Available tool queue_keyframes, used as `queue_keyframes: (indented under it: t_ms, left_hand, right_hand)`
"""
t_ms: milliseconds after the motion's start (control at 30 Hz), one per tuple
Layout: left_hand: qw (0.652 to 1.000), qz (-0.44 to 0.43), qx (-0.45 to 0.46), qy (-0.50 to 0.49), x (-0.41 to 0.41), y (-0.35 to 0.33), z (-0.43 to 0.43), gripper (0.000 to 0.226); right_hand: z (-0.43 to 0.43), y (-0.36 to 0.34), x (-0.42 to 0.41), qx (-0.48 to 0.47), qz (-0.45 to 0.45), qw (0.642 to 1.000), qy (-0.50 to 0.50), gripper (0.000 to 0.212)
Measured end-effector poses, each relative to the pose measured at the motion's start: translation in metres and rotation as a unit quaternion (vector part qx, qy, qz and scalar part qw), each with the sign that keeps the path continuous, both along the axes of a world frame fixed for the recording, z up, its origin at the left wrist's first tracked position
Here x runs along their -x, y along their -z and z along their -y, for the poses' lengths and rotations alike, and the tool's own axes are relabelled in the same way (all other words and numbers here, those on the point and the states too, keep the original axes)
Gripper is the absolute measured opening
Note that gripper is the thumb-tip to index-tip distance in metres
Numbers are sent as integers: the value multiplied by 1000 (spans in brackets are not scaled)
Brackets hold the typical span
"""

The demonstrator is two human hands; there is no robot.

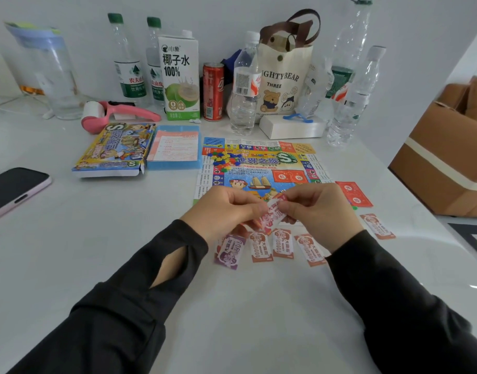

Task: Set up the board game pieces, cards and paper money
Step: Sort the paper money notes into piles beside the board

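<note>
Phone (13,190) lies with a dark screen at the left edge of the table (123,238), well apart from the game. Next along sits the game box (115,149) with its end flap open. Just beside it a blue tray (175,168) carries a printed sheet (178,145), probably the rules, parked clear of the play area. The game board (259,166) is unfolded flat in the middle, with a heap of coloured plastic pieces (221,159) on its upper left part, not yet sorted.

Over the board's near edge the left hand (226,209) pinches one end of a small wad of paper money (271,215) between thumb and curled fingers. The right hand (318,209) pinches the other end. I judge that one hand steadies the wad so the other can peel off a single note.

Below the hands a row of notes lies flat on the table: a purple note (227,251) at the left, then three orange notes (282,242) side by side. They are laid out singly, perhaps one spot per value or per player; I cannot tell which. A lone orange note (377,226) lies further right. Red cards (353,194) rest at the board's right edge, within reach of play. A cardboard box (442,163) stands at the far right.

The money looks partly dealt, and the pieces are unplaced.
</note>
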State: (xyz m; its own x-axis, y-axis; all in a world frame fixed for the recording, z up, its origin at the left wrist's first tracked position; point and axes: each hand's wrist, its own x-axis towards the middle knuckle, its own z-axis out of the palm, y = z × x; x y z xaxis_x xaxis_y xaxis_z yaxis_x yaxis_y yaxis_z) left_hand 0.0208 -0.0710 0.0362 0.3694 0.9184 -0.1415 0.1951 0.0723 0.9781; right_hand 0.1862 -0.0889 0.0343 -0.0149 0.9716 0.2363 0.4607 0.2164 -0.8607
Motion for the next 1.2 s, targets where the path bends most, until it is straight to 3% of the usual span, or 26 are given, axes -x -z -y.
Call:
queue_keyframes:
  t_ms: [300,500,633,900,1200]
  left_hand:
    - [992,62,100,49,8,-11,0,11]
    - [986,103,109,73,14,-11,-2,4]
    - [991,106,77,17,13,-11,-3,17]
    - [989,128,63,-40,9,-9,-2,29]
    - [987,145,46,-56,6,-10,0,5]
  right_hand:
    - [0,1,4,-63,-44,997,8,28]
    - [2,3,9,-76,-55,995,-31,38]
    - [3,2,10,-78,-77,994,-19,38]
    - [5,-2,10,-48,-76,996,19,24]
    - [0,0,5,70,-210,974,48,16]
